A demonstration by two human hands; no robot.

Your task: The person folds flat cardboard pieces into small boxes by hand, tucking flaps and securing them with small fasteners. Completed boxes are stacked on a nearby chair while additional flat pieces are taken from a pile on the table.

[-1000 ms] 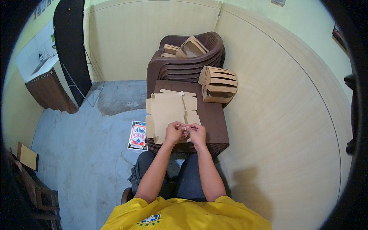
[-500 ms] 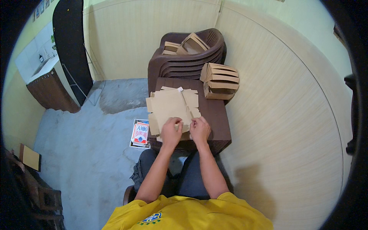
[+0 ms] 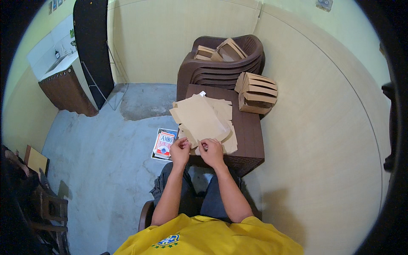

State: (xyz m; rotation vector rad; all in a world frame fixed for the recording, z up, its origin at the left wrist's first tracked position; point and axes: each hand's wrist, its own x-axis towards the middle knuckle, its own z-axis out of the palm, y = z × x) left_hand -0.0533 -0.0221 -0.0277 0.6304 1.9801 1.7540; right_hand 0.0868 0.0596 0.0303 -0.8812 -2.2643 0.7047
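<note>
A flat tan cardboard sheet (image 3: 199, 117) lies askew over other cut cardboard with notched flaps (image 3: 228, 142) on a brown woven-sided table (image 3: 246, 131). My left hand (image 3: 180, 152) is closed in a pinch by the near left edge; what its fingertips hold is too small to tell. Close to its right, my right hand (image 3: 211, 153) has thumb and finger pinched at the near corner of the top sheet. A gap separates the two hands. At the far edge of the cardboard sits a small white piece (image 3: 202, 93).
A slatted cardboard box (image 3: 257, 92) stands at the table's far right corner. Behind are stacked brown chairs (image 3: 223, 70) with folded cardboard pieces (image 3: 229, 49) on the seat. Left of the table, a white-rimmed box (image 3: 163, 144) with playing-card packs rests on the floor.
The top cardboard sheet has turned, its far end swinging left and its near end right, baring more cardboard beneath. Both hands have come nearer to me. The whole view has shifted slightly.
</note>
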